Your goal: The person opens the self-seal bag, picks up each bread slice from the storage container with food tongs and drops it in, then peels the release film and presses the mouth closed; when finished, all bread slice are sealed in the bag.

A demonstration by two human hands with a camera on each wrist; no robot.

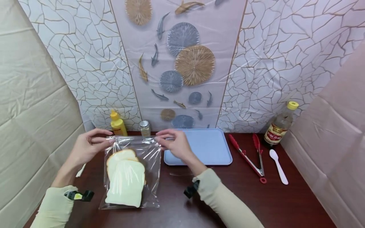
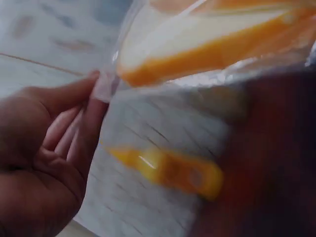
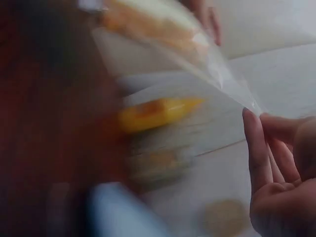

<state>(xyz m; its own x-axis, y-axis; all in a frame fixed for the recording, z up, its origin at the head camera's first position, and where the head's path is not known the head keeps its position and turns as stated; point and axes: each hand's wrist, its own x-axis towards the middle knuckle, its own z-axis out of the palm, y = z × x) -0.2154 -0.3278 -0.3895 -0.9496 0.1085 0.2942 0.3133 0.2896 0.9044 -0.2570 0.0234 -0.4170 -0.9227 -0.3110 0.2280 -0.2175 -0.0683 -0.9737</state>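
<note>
Slices of bread [image 1: 126, 180] lie inside a clear plastic bag [image 1: 152, 167], overlapping one another. My left hand [image 1: 86, 145] pinches the bag's upper left corner between thumb and fingers. At the upper right corner, my right hand [image 1: 176, 144] pinches the film in the same way, so the top edge is stretched between both hands. In the left wrist view the brown-crusted bread [image 2: 197, 49] shows through the film beside the left hand [image 2: 49, 133]. The right wrist view has the right hand [image 3: 281, 153] gripping a drawn-out corner of the bag [image 3: 222, 79].
Behind the bag stand a yellow squeeze bottle [image 1: 118, 125] and a small shaker jar [image 1: 145, 128]. A light blue tray [image 1: 208, 147] lies past the right hand. Farther right are red-tipped tongs [image 1: 246, 158], a white spoon [image 1: 278, 166] and a yellow-capped sauce bottle [image 1: 278, 126].
</note>
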